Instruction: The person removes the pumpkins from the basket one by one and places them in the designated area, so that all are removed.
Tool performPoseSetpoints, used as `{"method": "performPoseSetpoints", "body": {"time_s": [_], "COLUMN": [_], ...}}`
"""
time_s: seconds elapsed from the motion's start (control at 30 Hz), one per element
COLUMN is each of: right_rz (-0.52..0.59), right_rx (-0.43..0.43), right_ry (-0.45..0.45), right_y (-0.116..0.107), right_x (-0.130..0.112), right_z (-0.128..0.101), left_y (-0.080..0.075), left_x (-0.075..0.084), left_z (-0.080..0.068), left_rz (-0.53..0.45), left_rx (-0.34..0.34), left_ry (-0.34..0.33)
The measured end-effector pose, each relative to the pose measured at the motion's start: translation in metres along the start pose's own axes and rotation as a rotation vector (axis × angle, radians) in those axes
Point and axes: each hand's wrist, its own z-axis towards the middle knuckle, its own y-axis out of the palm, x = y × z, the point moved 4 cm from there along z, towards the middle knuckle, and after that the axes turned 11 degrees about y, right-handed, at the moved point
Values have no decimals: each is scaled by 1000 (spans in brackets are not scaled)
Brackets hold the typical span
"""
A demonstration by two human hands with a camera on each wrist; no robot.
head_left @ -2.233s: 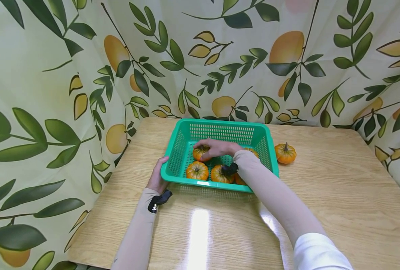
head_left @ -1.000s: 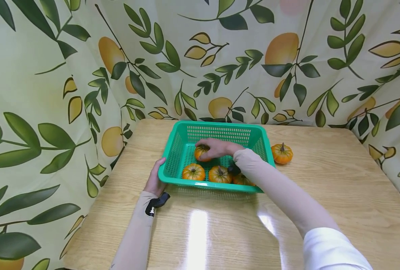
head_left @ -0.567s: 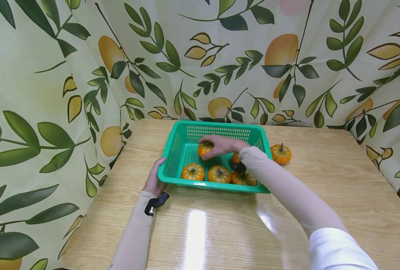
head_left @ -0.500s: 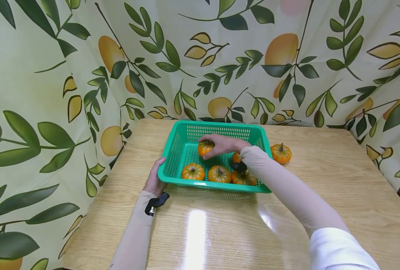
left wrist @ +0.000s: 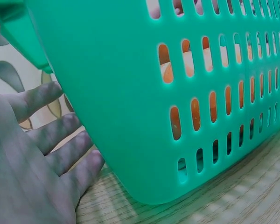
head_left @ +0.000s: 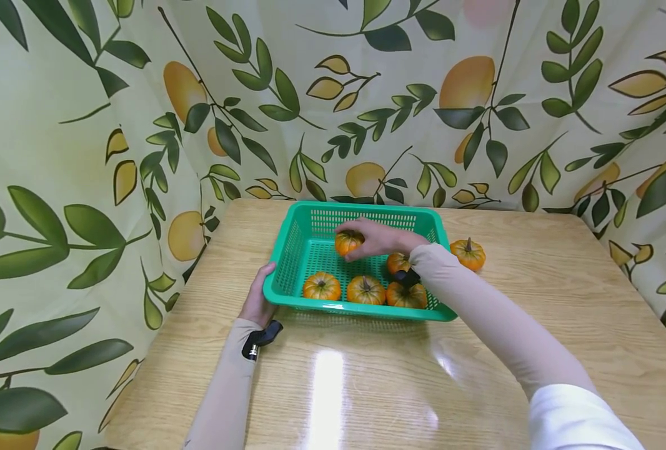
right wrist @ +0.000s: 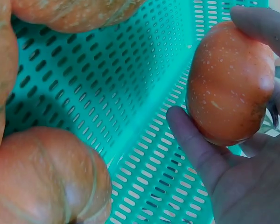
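Observation:
My right hand (head_left: pixel 375 239) grips a small orange pumpkin (head_left: pixel 348 244) over the middle of the green plastic basket (head_left: pixel 361 306). In the right wrist view, thumb and fingers curl round the pumpkin (right wrist: pixel 231 86), which appears raised off the basket floor. My left hand (head_left: pixel 258 297) touches the basket's left side at the front corner. In the left wrist view its fingers (left wrist: pixel 67 149) lie fairly straight and spread against the outer wall; the thumb is mostly hidden. Along the front inside wall sit a left pumpkin (head_left: pixel 322 287), a middle pumpkin (head_left: pixel 365 290) and a right pumpkin (head_left: pixel 406 295).
Another pumpkin (head_left: pixel 398 265) sits in the basket's right part, partly behind my right wrist. Outside the basket on the right, a pumpkin (head_left: pixel 468 254) stands on the wooden table (head_left: pixel 535 281). A leaf-and-fruit patterned curtain (head_left: pixel 322 94) rises behind and to the left.
My right hand has moved slightly up and to the right with the pumpkin, uncovering more of the right-hand pumpkins. The left hand keeps its place at the basket.

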Motion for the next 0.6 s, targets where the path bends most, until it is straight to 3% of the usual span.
{"method": "performPoseSetpoints", "body": {"time_s": [0.6], "right_rz": [6], "right_rx": [47], "right_ry": [54], "right_y": [-22], "right_x": [15], "right_z": [-22], "left_y": [2], "left_x": [-2], "left_z": [0], "left_rz": [15], "left_rx": [-7], "left_ry": [-7]}}
